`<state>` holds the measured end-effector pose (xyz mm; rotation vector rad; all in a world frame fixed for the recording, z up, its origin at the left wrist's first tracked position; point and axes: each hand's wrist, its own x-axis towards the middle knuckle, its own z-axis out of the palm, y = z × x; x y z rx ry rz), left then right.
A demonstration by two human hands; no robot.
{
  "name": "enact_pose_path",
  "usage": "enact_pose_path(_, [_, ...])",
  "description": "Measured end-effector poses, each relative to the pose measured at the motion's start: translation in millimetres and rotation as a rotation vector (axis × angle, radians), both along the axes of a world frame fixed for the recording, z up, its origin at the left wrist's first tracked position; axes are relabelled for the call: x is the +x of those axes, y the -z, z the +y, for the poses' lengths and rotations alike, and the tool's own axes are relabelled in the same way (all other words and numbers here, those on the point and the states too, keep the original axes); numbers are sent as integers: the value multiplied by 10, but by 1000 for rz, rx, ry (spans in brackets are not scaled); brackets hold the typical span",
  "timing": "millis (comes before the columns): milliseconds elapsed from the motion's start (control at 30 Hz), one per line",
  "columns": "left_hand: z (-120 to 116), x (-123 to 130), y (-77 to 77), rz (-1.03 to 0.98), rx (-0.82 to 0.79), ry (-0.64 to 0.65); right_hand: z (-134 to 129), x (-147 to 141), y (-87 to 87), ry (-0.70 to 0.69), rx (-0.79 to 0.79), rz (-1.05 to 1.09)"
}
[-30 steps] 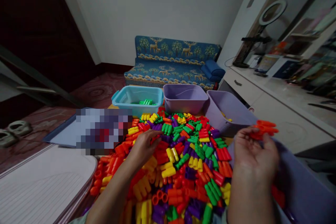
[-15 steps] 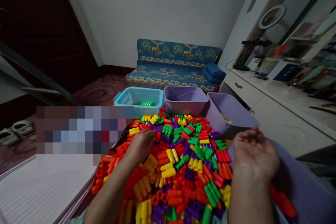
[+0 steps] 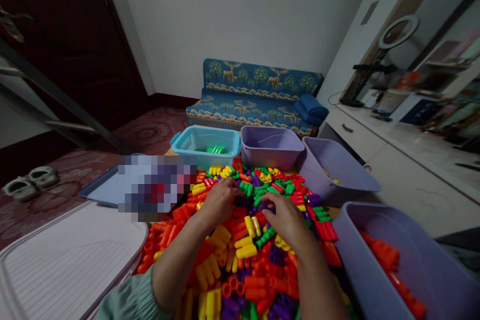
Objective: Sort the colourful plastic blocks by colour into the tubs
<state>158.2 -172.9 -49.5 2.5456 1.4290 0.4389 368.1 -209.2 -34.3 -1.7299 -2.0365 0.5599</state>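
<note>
A wide heap of plastic tube pieces [image 3: 245,250] in red, orange, yellow, green and purple spreads before me. My left hand [image 3: 221,202] is over the upper middle of the heap, fingers curled down among the pieces near purple and green ones; what its fingertips hold is hidden. Just to its right, my right hand [image 3: 283,212] reaches in with thumb and fingers apart, close to purple pieces, and nothing shows between them. Green pieces lie in the blue bin [image 3: 206,137], yellow ones in the right-hand purple bin [image 3: 337,180], and orange-red ones in the near purple bin [image 3: 405,250].
Behind the heap stands a middle purple bin [image 3: 272,150]. On the left are a white ribbed surface [image 3: 71,255] and a blue-edged tray [image 3: 105,185]. Farther off are a patterned sofa [image 3: 255,90], a cabinet [image 3: 405,170] and a metal ladder [image 3: 67,95].
My right hand has moved left from above the near purple bin to the heap and turned palm down. My left hand has shifted slightly right. The view has shifted, showing more of the near bin.
</note>
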Motion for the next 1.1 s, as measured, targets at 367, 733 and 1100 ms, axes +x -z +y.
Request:
enact_pose_path(367, [13, 14, -51, 96, -68, 59, -115, 173, -218, 51, -147, -307])
enact_pose_path(733, [38, -37, 151, -245, -57, 4, -99, 8, -40, -31, -131, -447])
enact_pose_path(1100, [23, -1, 285, -907, -347, 3, -22, -244, 2, 30, -3, 203])
